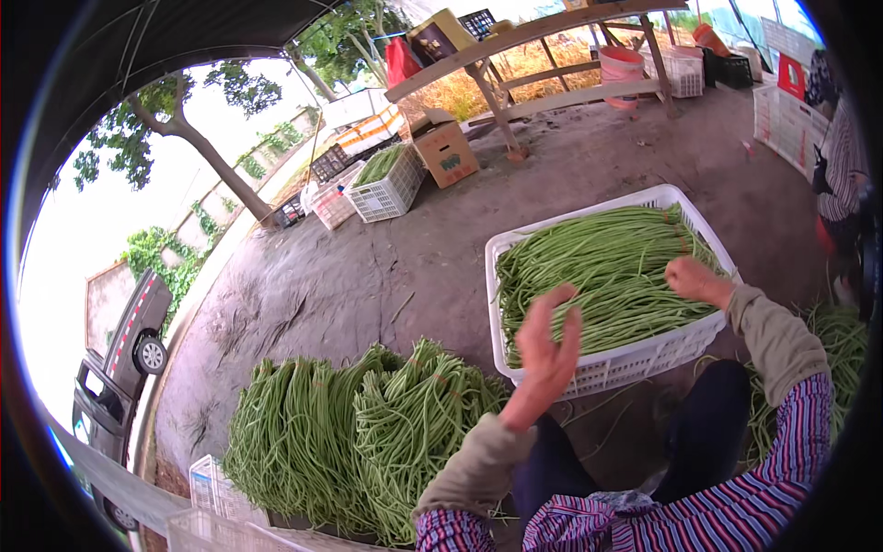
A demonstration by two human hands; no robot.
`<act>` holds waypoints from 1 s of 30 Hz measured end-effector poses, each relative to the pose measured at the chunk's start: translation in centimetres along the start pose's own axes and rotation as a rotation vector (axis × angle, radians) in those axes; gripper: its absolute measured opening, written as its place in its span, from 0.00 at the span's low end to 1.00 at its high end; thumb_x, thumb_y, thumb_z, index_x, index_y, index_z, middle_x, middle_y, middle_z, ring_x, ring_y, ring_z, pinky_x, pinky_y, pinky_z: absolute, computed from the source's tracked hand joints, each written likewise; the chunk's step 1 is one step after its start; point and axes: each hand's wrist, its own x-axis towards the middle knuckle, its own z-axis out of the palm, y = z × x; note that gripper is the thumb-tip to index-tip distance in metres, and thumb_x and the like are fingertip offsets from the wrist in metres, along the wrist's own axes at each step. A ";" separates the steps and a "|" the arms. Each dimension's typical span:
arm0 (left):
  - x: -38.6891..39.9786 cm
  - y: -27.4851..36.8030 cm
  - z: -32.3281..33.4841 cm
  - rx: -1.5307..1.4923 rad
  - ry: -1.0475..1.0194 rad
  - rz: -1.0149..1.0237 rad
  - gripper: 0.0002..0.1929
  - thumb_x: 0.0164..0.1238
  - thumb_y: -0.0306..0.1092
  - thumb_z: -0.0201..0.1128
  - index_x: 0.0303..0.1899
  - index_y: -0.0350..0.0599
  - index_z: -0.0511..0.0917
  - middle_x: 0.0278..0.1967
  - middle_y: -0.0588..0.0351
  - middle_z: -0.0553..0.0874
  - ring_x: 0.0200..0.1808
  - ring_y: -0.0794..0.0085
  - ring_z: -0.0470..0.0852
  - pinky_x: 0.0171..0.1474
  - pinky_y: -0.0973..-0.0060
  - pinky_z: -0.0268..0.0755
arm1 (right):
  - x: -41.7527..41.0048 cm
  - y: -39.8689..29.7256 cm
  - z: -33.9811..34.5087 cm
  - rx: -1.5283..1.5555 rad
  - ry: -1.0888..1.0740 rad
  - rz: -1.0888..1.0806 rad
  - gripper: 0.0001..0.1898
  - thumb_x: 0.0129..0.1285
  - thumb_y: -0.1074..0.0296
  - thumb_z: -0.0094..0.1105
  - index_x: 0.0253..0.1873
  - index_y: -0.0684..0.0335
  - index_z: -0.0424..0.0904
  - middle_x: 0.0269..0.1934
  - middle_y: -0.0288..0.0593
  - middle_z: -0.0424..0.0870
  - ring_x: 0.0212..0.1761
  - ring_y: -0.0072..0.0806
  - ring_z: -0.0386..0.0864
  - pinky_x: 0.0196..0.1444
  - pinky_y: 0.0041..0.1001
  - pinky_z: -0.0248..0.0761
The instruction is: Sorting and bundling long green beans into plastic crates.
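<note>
Long green yard-long beans [607,269] lie lengthwise in a white plastic crate [645,348] in front of me. My left hand [548,348] is over the crate's near left corner, fingers and thumb spread, holding nothing. Curled above the beans at the crate's right end is my right hand [693,279]; whether something thin is between its fingers cannot be told. Orange-red bands show around some beans near that end. To the left of my knees, bundles of long beans [296,441] tied with similar bands lie in a large pile, beside another bundle [428,414].
More loose beans [838,352] lie at my right. White crates [227,490] stand at the lower left. Farther off are a bean-filled crate [386,193], a cardboard box [445,152], a wooden table [545,31] and a pink bucket [621,72]. Another person [841,159] is at the right edge.
</note>
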 end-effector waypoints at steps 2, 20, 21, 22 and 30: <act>1.2 3.6 -3.8 0.026 0.088 0.135 0.16 0.68 0.28 0.55 0.55 0.32 0.73 0.51 0.42 0.80 0.55 0.58 0.79 0.59 0.67 0.68 | -0.3 -2.7 1.1 0.015 -0.123 0.017 0.09 0.55 0.70 0.52 0.32 0.66 0.81 0.30 0.57 0.82 0.35 0.52 0.80 0.39 0.45 0.73; -8.6 3.8 -17.4 0.838 -0.168 -0.149 0.28 0.67 0.50 0.59 0.60 0.39 0.73 0.59 0.46 0.77 0.68 0.58 0.68 0.67 0.49 0.56 | -0.7 -9.8 5.8 -0.014 -0.392 -0.098 0.08 0.57 0.70 0.53 0.38 0.64 0.80 0.36 0.51 0.78 0.41 0.48 0.76 0.45 0.44 0.69; -8.5 4.1 -17.7 0.828 -0.171 -0.149 0.28 0.67 0.50 0.59 0.60 0.39 0.73 0.59 0.46 0.77 0.68 0.58 0.68 0.67 0.49 0.56 | -0.9 -9.9 5.8 -0.019 -0.396 -0.089 0.08 0.57 0.70 0.53 0.38 0.64 0.80 0.36 0.51 0.78 0.41 0.48 0.76 0.45 0.44 0.69; -8.1 4.6 -18.2 0.703 0.065 -0.034 0.26 0.69 0.48 0.56 0.59 0.38 0.73 0.58 0.46 0.78 0.66 0.58 0.71 0.66 0.49 0.57 | -1.0 -9.7 5.8 -0.004 -0.362 -0.080 0.08 0.55 0.70 0.54 0.36 0.64 0.80 0.34 0.50 0.79 0.41 0.47 0.77 0.45 0.43 0.70; -9.2 10.1 -18.4 0.226 0.602 0.225 0.20 0.74 0.38 0.46 0.57 0.33 0.74 0.61 0.42 0.74 0.63 0.53 0.72 0.68 0.56 0.59 | 0.2 -9.6 6.7 0.071 -0.368 -0.090 0.07 0.53 0.71 0.54 0.34 0.66 0.80 0.30 0.52 0.80 0.33 0.47 0.77 0.38 0.43 0.69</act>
